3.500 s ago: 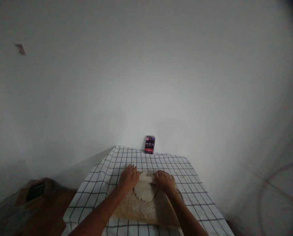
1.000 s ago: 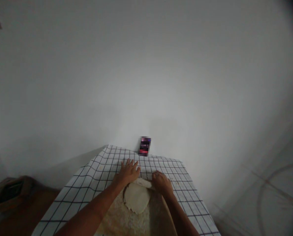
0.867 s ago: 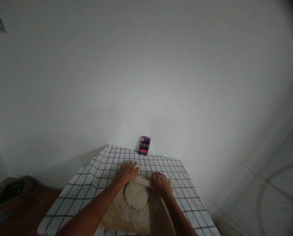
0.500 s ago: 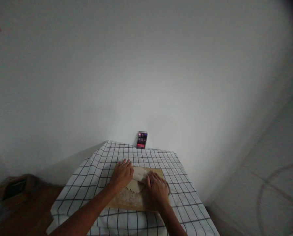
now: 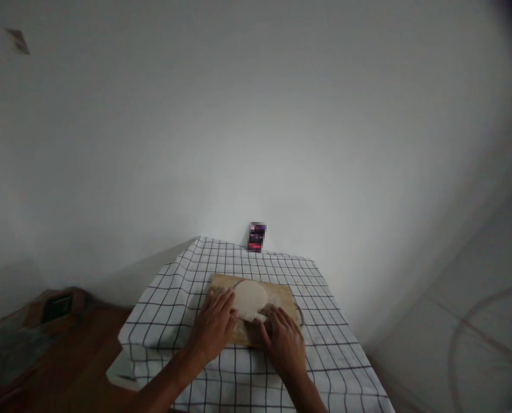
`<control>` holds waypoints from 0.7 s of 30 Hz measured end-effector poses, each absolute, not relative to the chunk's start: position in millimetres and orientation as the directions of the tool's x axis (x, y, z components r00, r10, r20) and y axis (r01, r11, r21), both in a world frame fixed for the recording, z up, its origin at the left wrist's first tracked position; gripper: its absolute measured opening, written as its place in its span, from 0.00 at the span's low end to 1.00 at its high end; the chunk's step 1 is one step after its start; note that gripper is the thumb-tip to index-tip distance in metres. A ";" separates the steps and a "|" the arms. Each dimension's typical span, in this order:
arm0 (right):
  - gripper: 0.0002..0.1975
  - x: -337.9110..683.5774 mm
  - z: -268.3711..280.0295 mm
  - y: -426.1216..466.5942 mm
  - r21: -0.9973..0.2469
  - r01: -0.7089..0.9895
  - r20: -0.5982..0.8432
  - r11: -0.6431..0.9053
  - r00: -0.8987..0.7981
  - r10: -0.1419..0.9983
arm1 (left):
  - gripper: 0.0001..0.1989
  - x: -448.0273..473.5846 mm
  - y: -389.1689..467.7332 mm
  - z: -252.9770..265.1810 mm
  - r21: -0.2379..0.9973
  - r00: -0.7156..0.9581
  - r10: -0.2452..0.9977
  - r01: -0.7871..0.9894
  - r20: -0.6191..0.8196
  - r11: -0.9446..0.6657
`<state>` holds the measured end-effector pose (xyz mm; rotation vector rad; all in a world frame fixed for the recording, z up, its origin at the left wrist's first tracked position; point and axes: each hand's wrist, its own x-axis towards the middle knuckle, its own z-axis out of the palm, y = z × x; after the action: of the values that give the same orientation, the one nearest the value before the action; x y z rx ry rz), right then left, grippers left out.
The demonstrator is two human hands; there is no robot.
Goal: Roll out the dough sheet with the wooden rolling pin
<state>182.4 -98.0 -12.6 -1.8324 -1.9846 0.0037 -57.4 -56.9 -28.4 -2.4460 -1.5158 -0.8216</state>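
A pale, rounded sheet of dough (image 5: 250, 298) lies on a floured wooden board (image 5: 284, 292). My left hand (image 5: 216, 321) rests at the left side of the dough, its fingers stretched forward. Across from it, my right hand (image 5: 284, 338) lies low over the board by the dough's near right edge, with fingers extended and slightly spread. A small whitish strip shows by the right fingertips; I cannot tell whether it is dough or the end of a rolling pin. Whatever lies under the palms is hidden.
A white cloth with dark grid lines (image 5: 337, 350) covers the table. At its back edge, a phone-like object with a blurred screen (image 5: 256, 237) leans against the wall (image 5: 256, 115). A brown box-like item (image 5: 58, 310) sits low at left. The board has a loop handle (image 5: 300, 315) at right.
Both hands have come back toward me, uncovering more of the round dough. The pale cylinder that showed between them is no longer plainly visible. The view has shifted slightly.
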 end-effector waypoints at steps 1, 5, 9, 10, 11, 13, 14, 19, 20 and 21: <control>0.26 182.3 -9.4 -96.0 -0.288 0.950 0.308 0.122 -0.029 0.951 | 0.26 -55.1 -53.1 -28.8 0.161 0.335 0.789 0.866 0.516 -0.473; 0.25 181.7 6.6 -82.7 -0.271 0.956 0.283 0.113 -0.033 0.959 | 0.25 -47.3 -30.4 -29.7 0.167 0.352 0.792 0.858 0.499 -0.486; 0.26 180.5 18.1 -66.3 -0.243 0.968 0.231 0.056 0.002 0.973 | 0.25 -41.3 -10.0 -20.1 0.166 0.358 0.799 0.858 0.484 -0.485; 0.26 180.8 19.8 -62.0 -0.239 0.970 0.223 0.045 0.010 0.975 | 0.24 -39.8 -5.9 -16.4 0.167 0.353 0.805 0.863 0.477 -0.477; 0.26 181.4 21.2 -57.8 -0.235 0.971 0.218 0.036 0.016 0.976 | 0.24 -38.3 -2.0 -12.7 0.166 0.348 0.812 0.868 0.468 -0.468; 0.25 183.7 23.1 -48.6 -0.227 0.973 0.210 0.041 0.007 0.978 | 0.23 -35.3 6.0 -7.0 0.154 0.344 0.824 0.879 0.451 -0.451; 0.24 185.2 23.9 -43.6 -0.224 0.973 0.207 0.054 -0.006 0.978 | 0.22 -33.7 10.5 -5.2 0.141 0.345 0.827 0.884 0.444 -0.445; 0.23 192.6 24.1 -12.3 -0.233 0.970 0.199 0.067 -0.020 0.980 | 0.24 -24.3 40.9 0.0 0.125 0.322 0.881 0.915 0.347 -0.384; 0.23 193.7 23.2 -4.8 -0.233 0.971 0.204 0.056 -0.007 0.979 | 0.24 -22.2 48.1 2.0 0.138 0.307 0.900 0.922 0.310 -0.362; 0.23 194.7 22.1 3.0 -0.233 0.971 0.211 0.049 0.001 0.977 | 0.25 -20.2 55.3 4.5 0.150 0.292 0.917 0.928 0.273 -0.340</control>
<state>194.7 3.0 22.1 -1.9708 -2.0202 0.0274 -20.2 55.3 4.5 -2.4949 -1.7827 -0.4864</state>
